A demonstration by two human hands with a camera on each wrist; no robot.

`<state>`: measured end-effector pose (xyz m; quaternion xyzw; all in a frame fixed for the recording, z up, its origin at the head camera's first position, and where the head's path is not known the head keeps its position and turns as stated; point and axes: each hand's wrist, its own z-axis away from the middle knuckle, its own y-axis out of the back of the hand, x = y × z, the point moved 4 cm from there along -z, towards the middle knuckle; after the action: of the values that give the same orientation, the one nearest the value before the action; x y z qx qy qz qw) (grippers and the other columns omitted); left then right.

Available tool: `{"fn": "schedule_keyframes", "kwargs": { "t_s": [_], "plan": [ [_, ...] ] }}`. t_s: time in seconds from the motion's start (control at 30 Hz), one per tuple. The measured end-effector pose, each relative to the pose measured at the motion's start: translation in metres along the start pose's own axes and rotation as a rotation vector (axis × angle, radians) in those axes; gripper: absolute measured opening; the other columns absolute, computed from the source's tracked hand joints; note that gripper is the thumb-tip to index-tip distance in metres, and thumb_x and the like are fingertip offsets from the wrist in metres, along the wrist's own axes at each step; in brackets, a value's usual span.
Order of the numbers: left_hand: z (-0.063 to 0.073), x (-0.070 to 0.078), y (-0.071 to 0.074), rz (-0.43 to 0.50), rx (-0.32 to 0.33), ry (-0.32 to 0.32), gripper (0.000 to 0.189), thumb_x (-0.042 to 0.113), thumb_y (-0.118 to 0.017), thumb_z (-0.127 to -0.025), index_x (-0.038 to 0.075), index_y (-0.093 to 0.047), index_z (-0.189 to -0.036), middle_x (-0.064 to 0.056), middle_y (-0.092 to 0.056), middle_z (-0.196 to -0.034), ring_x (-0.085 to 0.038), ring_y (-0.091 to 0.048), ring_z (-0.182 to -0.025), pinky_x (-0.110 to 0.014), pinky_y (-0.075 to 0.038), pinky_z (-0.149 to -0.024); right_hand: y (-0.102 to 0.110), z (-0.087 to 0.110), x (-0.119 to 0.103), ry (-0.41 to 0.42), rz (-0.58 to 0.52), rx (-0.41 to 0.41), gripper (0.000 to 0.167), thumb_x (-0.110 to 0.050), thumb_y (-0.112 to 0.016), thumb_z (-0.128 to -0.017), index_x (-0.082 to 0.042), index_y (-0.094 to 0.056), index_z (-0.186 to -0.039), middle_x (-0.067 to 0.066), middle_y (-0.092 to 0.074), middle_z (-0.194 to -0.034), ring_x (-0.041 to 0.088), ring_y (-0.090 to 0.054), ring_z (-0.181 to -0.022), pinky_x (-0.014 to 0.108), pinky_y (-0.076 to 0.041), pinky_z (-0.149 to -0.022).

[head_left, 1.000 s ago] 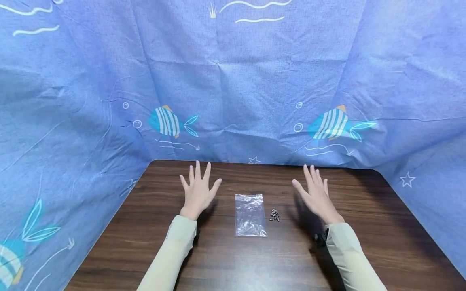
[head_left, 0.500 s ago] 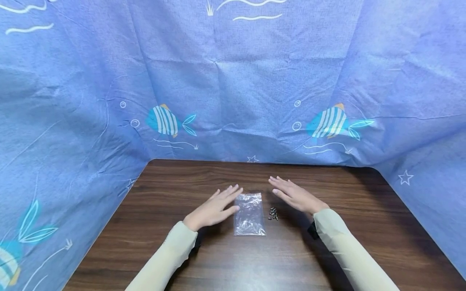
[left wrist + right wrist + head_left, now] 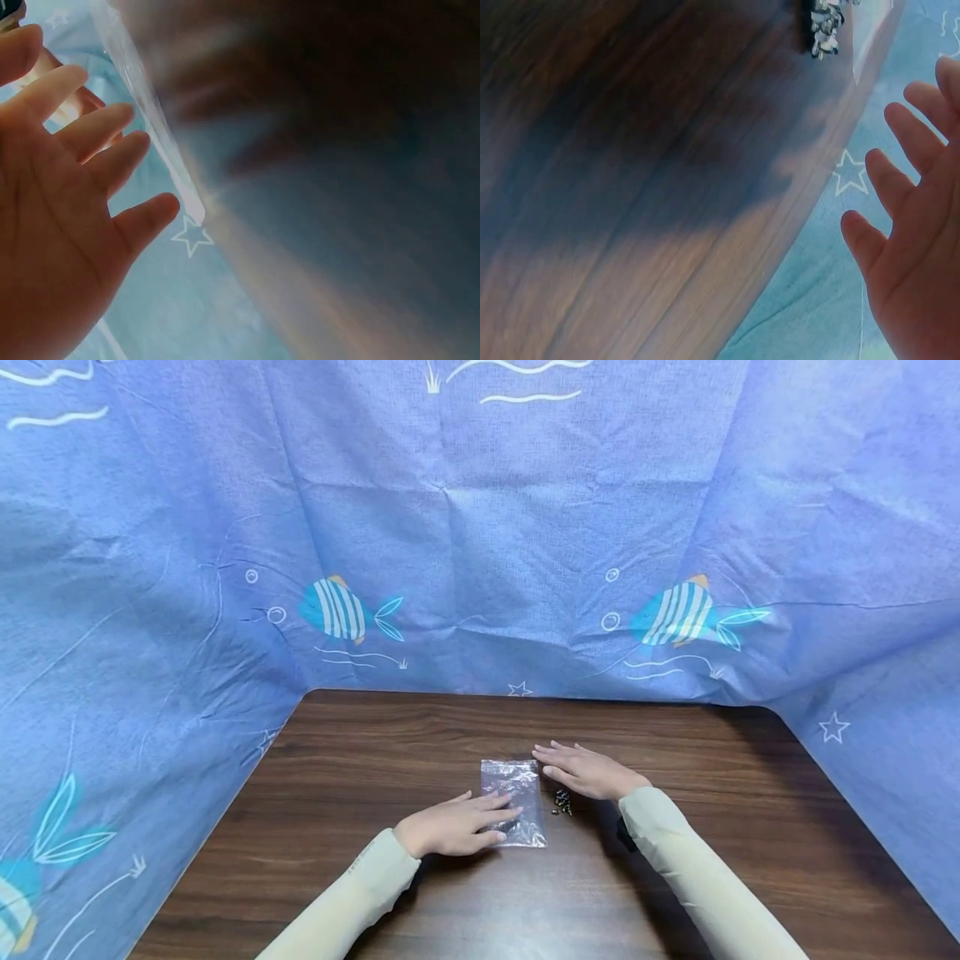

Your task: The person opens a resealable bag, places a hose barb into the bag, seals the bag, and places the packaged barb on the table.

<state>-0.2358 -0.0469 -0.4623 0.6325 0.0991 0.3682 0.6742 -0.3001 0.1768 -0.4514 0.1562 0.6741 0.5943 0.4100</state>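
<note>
A clear plastic zip bag (image 3: pixel 528 788) lies flat on the brown table. My left hand (image 3: pixel 453 827) reaches over its left and lower part with straight, spread fingers; the left wrist view has this hand (image 3: pixel 60 187) beside the bag's edge (image 3: pixel 160 124), palm showing. Whether the fingers touch the bag I cannot tell. To the right of the bag sits a small heap of shiny metallic pieces (image 3: pixel 562 801), too small to name. My right hand (image 3: pixel 588 772) hovers just beyond that heap, fingers extended near the bag's upper right corner. Both hands hold nothing.
The dark wood-grain table (image 3: pixel 360 743) has a rounded far edge. A blue cloth (image 3: pixel 510 543) printed with fish and stars hangs behind it and along both sides. Dark bands sit at the wrists, one (image 3: pixel 627 835) visible under the right cuff.
Both hands have come inward from wide apart. The left has swung right and then nearer, over the bag; the right has moved left toward the heap. Bag and pieces stay put.
</note>
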Motion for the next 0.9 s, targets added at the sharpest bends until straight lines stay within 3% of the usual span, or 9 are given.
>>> {"fn": "schedule_keyframes", "kwargs": {
  "t_s": [0.23, 0.53, 0.9],
  "plan": [
    [-0.001, 0.002, -0.003, -0.045, -0.035, 0.018, 0.05, 0.045, -0.035, -0.102, 0.03, -0.033, -0.15, 0.002, -0.031, -0.156, -0.018, -0.027, -0.145, -0.054, -0.023, -0.114, -0.009, -0.007, -0.009, 0.011, -0.021, -0.054, 0.048, -0.032, -0.034, -0.105, -0.008, -0.039, -0.146, 0.011, -0.035, -0.153, 0.038, -0.024, -0.143, 0.062, -0.016, -0.113],
    [-0.001, -0.001, 0.0, -0.05, -0.03, 0.034, 0.051, 0.047, -0.036, -0.102, 0.029, -0.035, -0.149, 0.004, -0.034, -0.155, -0.016, -0.027, -0.145, -0.054, -0.024, -0.114, -0.014, -0.009, -0.006, -0.068, -0.012, -0.125, 0.046, -0.031, -0.035, -0.105, -0.011, -0.042, -0.145, 0.006, -0.038, -0.152, 0.035, -0.023, -0.145, 0.06, -0.016, -0.114],
    [0.002, -0.008, -0.001, -0.021, 0.007, 0.048, 0.052, 0.045, -0.04, -0.101, 0.024, -0.037, -0.148, 0.003, -0.038, -0.152, -0.02, -0.028, -0.144, -0.055, -0.024, -0.114, -0.017, 0.001, -0.011, -0.065, 0.021, -0.075, 0.042, -0.026, -0.041, -0.103, -0.007, -0.049, -0.14, 0.01, -0.047, -0.146, 0.037, -0.031, -0.141, 0.06, -0.023, -0.112]
  ]
}}
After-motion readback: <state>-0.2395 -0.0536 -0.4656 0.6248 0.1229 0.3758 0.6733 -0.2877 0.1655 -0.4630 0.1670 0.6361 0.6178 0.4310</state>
